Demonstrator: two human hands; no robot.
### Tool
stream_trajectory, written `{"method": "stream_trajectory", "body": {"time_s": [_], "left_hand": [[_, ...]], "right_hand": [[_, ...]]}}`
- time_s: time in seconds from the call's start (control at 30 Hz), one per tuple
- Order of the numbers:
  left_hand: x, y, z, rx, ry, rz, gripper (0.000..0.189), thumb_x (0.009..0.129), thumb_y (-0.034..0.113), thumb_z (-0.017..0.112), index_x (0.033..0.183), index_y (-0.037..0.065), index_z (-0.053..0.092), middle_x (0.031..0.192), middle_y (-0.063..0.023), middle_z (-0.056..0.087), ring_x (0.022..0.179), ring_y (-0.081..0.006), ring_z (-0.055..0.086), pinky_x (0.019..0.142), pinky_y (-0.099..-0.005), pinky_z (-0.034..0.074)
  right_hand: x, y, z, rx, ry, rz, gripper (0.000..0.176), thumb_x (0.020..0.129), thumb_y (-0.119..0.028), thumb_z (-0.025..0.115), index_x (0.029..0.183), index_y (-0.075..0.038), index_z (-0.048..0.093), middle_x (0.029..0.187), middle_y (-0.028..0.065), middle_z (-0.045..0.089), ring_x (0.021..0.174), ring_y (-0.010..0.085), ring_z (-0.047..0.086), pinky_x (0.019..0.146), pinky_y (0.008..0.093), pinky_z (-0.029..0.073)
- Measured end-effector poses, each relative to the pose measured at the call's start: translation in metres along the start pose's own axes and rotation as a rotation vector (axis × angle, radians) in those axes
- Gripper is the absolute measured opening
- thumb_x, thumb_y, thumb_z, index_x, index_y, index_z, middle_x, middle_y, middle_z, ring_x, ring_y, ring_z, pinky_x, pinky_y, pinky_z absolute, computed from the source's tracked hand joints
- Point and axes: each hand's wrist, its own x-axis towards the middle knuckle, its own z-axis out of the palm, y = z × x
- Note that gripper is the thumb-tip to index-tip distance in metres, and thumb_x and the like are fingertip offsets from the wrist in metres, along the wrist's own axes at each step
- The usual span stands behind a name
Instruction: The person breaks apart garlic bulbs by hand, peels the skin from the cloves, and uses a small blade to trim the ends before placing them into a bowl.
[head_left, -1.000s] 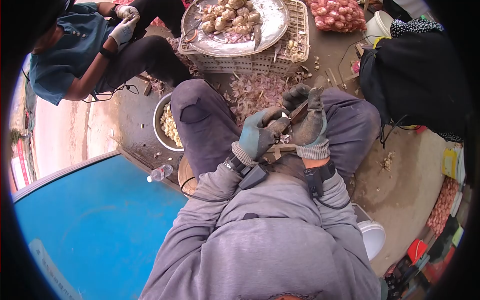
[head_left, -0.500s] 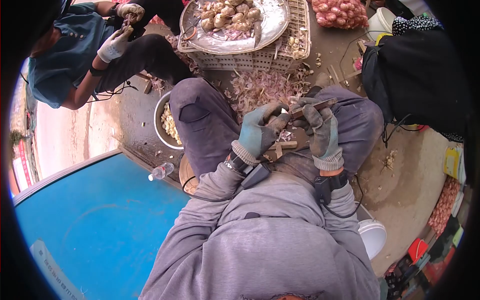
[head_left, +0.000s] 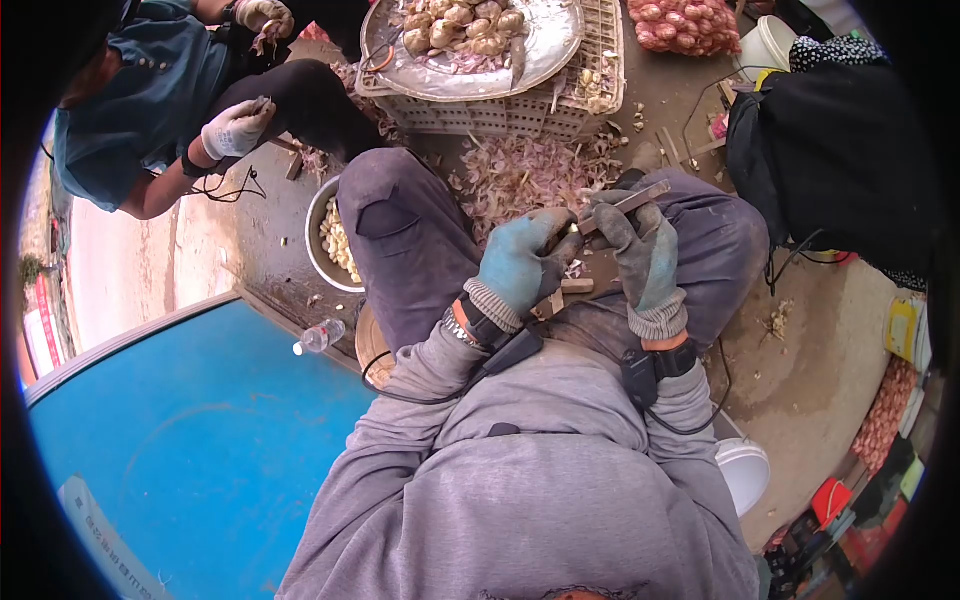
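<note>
My left hand (head_left: 522, 262), in a blue work glove darkened with dirt, is closed with its fingertips round a small pale garlic clove (head_left: 573, 228). Most of the clove is hidden by the fingers. Beside it my right hand (head_left: 643, 258), gloved alike, grips a small knife (head_left: 640, 197) that points up and to the right, its lower end close by the clove. Both hands are between my knees, above the ground. Garlic skins (head_left: 530, 180) lie heaped just beyond them.
Garlic bulbs (head_left: 455, 25) fill a round metal tray (head_left: 470, 88) on a plastic crate (head_left: 490, 120). A bowl (head_left: 318, 255) of peeled cloves stands left of my knee. A co-worker's gloved hand (head_left: 237, 128) is at upper left. A black bag (head_left: 830, 160) sits right, a bottle (head_left: 322, 337) left.
My left hand has turned, showing more of its back. The knife has tilted more steeply in my right hand. The co-worker's hands have moved apart.
</note>
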Motion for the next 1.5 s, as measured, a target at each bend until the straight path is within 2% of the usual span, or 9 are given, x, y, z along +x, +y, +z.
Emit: {"method": "stream_trajectory", "body": {"time_s": [0.27,0.53,0.77,0.97,1.0,1.17,1.27,1.37,1.5], "left_hand": [[-0.003,0.008,-0.003,-0.033,-0.065,-0.014,0.023,0.088,0.011,0.078,0.108,0.003,0.071,0.079,-0.0123,0.069,0.068,-0.0154,0.063,0.064,-0.0289,0.051],[-0.004,-0.005,0.005,-0.34,-0.107,-0.157,0.023,0.091,0.012,0.075,0.111,0.0,0.072,0.085,-0.001,0.067,0.072,-0.0055,0.058,0.064,-0.0237,0.049],[0.003,0.009,-0.012,-0.543,-0.231,-0.301,0.029,0.097,0.019,0.068,0.119,0.0,0.069,0.086,-0.0021,0.068,0.07,-0.0036,0.057,0.061,-0.021,0.046],[0.003,0.009,-0.001,-0.473,-0.229,-0.261,0.032,0.1,0.02,0.063,0.125,0.0,0.067,0.086,-0.0016,0.07,0.069,-0.0044,0.058,0.06,-0.0211,0.046],[0.001,0.011,0.001,-0.484,-0.228,-0.298,0.032,0.1,0.018,0.064,0.126,-0.001,0.066,0.09,-0.0028,0.07,0.074,-0.0054,0.06,0.065,-0.0217,0.048],[-0.003,-0.001,0.008,-0.413,-0.181,-0.198,0.032,0.099,0.009,0.064,0.129,-0.002,0.064,0.106,-0.0065,0.071,0.093,-0.0086,0.063,0.08,-0.0238,0.052],[-0.003,-0.001,0.005,-0.36,-0.234,-0.206,0.033,0.098,0.006,0.064,0.131,-0.003,0.063,0.115,-0.0078,0.07,0.102,-0.0105,0.062,0.088,-0.0252,0.051],[-0.003,-0.003,0.005,-0.32,-0.257,-0.126,0.033,0.099,0.004,0.062,0.131,-0.002,0.063,0.111,-0.0061,0.07,0.098,-0.0082,0.061,0.084,-0.0233,0.05],[0.0,0.008,-0.003,-0.584,-0.305,-0.333,0.031,0.099,0.009,0.062,0.128,-0.003,0.063,0.102,-0.0087,0.071,0.084,-0.0104,0.064,0.073,-0.0254,0.051]], "right_hand": [[0.0,-0.006,-0.006,-0.104,0.01,0.009,0.038,0.095,-0.028,0.073,0.115,0.003,0.066,0.089,0.0071,0.071,0.071,0.0105,0.067,0.061,0.0226,0.056],[-0.001,0.007,-0.016,0.117,0.049,0.162,0.041,0.094,-0.03,0.073,0.12,0.001,0.065,0.09,0.0083,0.072,0.071,0.0136,0.07,0.062,0.0242,0.057],[-0.003,0.015,-0.036,0.363,0.117,0.163,0.036,0.096,-0.028,0.07,0.118,0.001,0.066,0.09,0.0072,0.07,0.07,0.0131,0.068,0.061,0.0244,0.057],[-0.012,-0.003,-0.019,-0.054,0.077,-0.043,0.031,0.102,-0.019,0.055,0.121,0.004,0.064,0.102,0.0107,0.071,0.079,0.0146,0.07,0.066,0.0247,0.057],[-0.011,0.001,-0.021,0.276,0.017,0.01,0.032,0.104,-0.018,0.052,0.122,0.006,0.062,0.104,0.0114,0.07,0.085,0.0138,0.068,0.071,0.0246,0.055],[-0.01,0.016,-0.014,0.22,-0.038,-0.084,0.034,0.105,-0.014,0.043,0.123,0.008,0.06,0.104,0.0108,0.068,0.087,0.014,0.064,0.08,0.0244,0.052],[-0.009,0.016,-0.016,0.354,-0.031,0.008,0.03,0.104,-0.012,0.05,0.123,0.009,0.061,0.103,0.0111,0.069,0.085,0.0147,0.066,0.075,0.0238,0.053],[-0.009,0.016,-0.017,0.206,0.007,-0.001,0.03,0.101,-0.013,0.06,0.122,0.009,0.062,0.101,0.0117,0.071,0.082,0.0151,0.069,0.069,0.0227,0.055],[-0.013,0.01,-0.017,0.145,0.05,-0.004,0.037,0.097,-0.022,0.069,0.119,0.008,0.064,0.096,0.0118,0.073,0.076,0.0156,0.071,0.066,0.024,0.057]]}}
